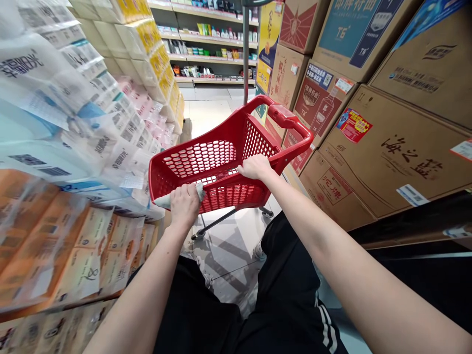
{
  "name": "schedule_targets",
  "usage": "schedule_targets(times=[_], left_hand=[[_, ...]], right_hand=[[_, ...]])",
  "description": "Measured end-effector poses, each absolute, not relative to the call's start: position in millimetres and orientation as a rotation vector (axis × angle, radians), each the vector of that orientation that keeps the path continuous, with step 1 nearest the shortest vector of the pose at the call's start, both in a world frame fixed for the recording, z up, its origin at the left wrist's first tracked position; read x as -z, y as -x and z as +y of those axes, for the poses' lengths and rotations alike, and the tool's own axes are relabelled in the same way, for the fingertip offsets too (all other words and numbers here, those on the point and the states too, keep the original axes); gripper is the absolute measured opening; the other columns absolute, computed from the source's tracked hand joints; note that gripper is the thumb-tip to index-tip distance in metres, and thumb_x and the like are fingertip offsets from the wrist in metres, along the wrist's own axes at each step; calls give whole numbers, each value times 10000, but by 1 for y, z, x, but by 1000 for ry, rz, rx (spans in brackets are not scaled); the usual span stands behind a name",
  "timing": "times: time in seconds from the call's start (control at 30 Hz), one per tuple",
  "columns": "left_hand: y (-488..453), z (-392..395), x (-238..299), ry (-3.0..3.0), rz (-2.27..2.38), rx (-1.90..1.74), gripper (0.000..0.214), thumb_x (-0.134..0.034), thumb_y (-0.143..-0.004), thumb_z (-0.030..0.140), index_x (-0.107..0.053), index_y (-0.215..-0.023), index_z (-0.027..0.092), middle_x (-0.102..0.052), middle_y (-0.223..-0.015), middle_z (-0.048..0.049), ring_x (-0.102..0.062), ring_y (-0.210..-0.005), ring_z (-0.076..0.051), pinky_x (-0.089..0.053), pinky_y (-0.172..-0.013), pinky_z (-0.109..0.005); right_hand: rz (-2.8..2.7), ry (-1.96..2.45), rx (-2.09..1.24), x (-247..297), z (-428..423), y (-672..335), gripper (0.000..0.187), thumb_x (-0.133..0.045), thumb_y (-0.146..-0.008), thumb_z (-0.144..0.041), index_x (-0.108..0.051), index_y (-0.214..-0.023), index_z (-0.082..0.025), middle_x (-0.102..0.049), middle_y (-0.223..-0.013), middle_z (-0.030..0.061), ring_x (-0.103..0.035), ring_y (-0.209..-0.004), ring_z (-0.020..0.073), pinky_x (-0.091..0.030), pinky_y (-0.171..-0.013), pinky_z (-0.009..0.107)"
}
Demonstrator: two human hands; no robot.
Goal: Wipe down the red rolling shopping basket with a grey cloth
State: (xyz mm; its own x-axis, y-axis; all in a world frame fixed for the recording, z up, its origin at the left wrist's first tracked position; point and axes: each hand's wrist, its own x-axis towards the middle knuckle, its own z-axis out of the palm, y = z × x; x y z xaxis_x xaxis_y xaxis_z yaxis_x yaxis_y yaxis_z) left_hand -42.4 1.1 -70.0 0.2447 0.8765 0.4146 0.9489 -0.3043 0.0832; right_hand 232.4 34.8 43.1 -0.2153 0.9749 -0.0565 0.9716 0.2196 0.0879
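A red plastic shopping cart basket (206, 157) stands in the aisle in front of me, tilted, on a metal wheeled frame. My left hand (184, 202) is closed on a pale cloth (164, 199) pressed against the basket's near rim. My right hand (255, 167) grips the basket's rim on the right side, just below the red handle (285, 118). The basket looks to hold nothing.
Stacked packs of tissue paper (73, 147) fill the left side. Brown cardboard boxes (387, 147) are piled on the right. Shelves of goods (210, 44) stand at the aisle's far end, beyond a metal pole (246, 49). My black-trousered legs are below.
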Motion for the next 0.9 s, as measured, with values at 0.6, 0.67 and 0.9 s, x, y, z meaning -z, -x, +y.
schedule_targets(times=[0.6, 0.67, 0.9], left_hand=[[4, 2, 51, 2668, -1277, 621, 567, -425, -913, 258, -347, -1447, 86, -528, -1385, -209, -514, -1264, -306, -376, -1067, -449], [18, 6, 54, 2610, -1322, 530, 465, -393, -919, 230, -452, -1361, 99, -590, -1274, -197, -553, -1177, -310, -415, -1001, -446], [91, 2, 77, 2363, -1537, 399, 391, -352, -932, 232, -527, -1253, 92, -624, -1077, -183, -573, -1022, -320, -441, -902, -453]], right_hand=[[2439, -1889, -74, -35, 37, -233, 536, -321, -982, -426, -777, -1056, -155, -750, -1088, 146, -691, -1033, 287, -481, -853, 355], [2439, -1888, -86, -34, 38, -233, 546, -311, -988, -432, -777, -1057, -155, -749, -1092, 148, -690, -1036, 286, -478, -852, 356], [2476, -1851, -138, -31, 41, -231, 575, -285, -997, -440, -780, -1024, -149, -757, -1050, 143, -699, -1002, 294, -479, -831, 365]])
